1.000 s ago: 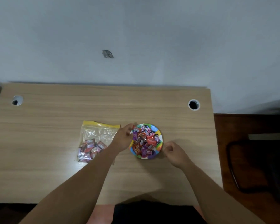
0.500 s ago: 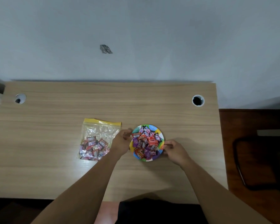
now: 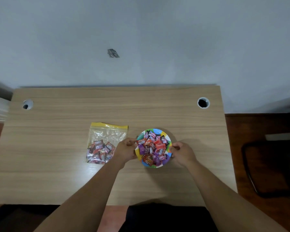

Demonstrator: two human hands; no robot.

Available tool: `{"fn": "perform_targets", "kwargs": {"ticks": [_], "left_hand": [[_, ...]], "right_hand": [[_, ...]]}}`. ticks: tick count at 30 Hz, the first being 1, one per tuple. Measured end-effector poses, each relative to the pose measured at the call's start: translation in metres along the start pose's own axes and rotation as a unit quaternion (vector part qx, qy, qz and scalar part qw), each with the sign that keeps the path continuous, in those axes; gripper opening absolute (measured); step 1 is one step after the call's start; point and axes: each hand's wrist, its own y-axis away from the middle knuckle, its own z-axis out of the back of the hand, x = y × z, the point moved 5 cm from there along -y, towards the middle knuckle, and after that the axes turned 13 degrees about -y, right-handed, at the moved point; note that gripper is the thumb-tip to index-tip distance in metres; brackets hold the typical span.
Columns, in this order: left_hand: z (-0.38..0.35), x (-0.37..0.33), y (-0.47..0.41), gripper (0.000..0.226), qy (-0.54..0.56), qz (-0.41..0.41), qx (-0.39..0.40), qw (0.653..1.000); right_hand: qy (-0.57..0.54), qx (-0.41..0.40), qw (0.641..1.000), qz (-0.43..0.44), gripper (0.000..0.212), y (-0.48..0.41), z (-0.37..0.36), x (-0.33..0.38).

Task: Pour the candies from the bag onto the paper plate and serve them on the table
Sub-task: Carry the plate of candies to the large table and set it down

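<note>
both hands' fingers (image 3: 174, 146) pinch opposite rims of the candy-filled paper plate (image 3: 157, 131) beside the bag (image 3: 107, 136).

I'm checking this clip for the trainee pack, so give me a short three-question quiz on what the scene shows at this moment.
1. True or false: the zip bag is completely empty.
2. Which hands touch the paper plate? A) only the left hand B) only the right hand C) both, one at each side
3. Fill in: the bag lies flat on the table, on the plate's ____ side as the person sees it.

Key
1. False: wrapped candies are heaped on the plate, but more remain in the bag's lower half.
2. C
3. left
</note>
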Motion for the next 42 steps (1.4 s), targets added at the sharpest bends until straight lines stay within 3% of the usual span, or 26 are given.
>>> {"fn": "perform_targets", "kwargs": {"ticks": [6,11,23,33,42], "left_hand": [[0.01,-0.012,0.016,0.023,0.0,-0.049,0.024,0.999],[0.011,-0.033,0.031,0.01,0.011,-0.096,0.053,0.994],[-0.015,-0.072,0.069,0.015,-0.06,-0.153,0.114,0.98],[-0.091,-0.087,0.13,0.015,-0.122,-0.2,0.16,0.959],[-0.197,-0.05,0.21,0.016,-0.145,-0.216,0.201,0.944]], "right_hand": [[-0.032,-0.036,0.998,0.034,0.018,0.029,0.012,0.023],[-0.05,-0.076,0.994,0.056,0.016,0.054,0.024,0.034],[-0.16,-0.126,0.978,0.035,0.016,0.106,0.058,0.013],[-0.203,-0.186,0.96,0.058,0.014,0.164,0.125,-0.035],[-0.194,-0.249,0.947,0.054,0.017,0.24,0.207,-0.125]]}}
